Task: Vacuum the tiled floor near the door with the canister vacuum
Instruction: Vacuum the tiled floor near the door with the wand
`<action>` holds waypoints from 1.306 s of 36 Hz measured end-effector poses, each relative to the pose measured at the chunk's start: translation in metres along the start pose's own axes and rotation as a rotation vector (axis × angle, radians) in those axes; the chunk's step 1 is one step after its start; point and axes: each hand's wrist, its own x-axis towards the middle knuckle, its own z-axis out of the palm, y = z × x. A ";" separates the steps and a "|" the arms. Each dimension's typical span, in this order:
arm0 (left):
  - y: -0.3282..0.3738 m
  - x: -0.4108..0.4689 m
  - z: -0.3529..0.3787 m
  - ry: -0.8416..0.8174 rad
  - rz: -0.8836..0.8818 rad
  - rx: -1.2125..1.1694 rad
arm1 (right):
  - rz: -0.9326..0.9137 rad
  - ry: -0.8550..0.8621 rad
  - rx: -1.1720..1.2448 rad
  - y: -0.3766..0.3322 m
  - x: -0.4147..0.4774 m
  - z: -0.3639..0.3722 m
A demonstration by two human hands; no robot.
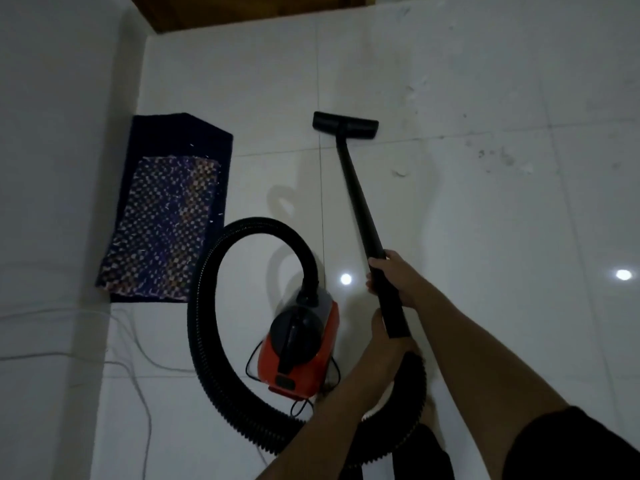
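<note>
Toward the near edge of the tiled floor [485,306], gripping the black wand [360,202] two-handed: right hand [401,275] wrapped round the tube higher up, fingers curled about it; left hand [381,348] closed on the wand's lower end, just where the ribbed hose [204,341] joins.

Following the wand outward: slanting away to the floor head [345,124], set flat on the tiles roughly midway across, short of the far edge and the wooden door [242,8].

Tracing the hose the other way: curling below the left hand, round to the left and up in a wide ring, into the top of the red canister [311,368], parked just left of the hands. Beyond that, along the floor's left edge, a dark patterned mat [166,216] flecked with pale lint.

Judging by the floor, mid-task at best. Specks and fluff [495,154] scattered to the right of the head, toward the far right corner, not yet picked up. Cleaner-looking around the head and toward the left edge, though too dim to say whether already passed over. Probably left to do: sweeping right across that debris, then along the strip by the door.
</note>
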 end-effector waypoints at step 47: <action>-0.094 -0.163 0.094 0.007 0.013 0.090 | -0.070 0.106 0.128 0.150 -0.158 -0.042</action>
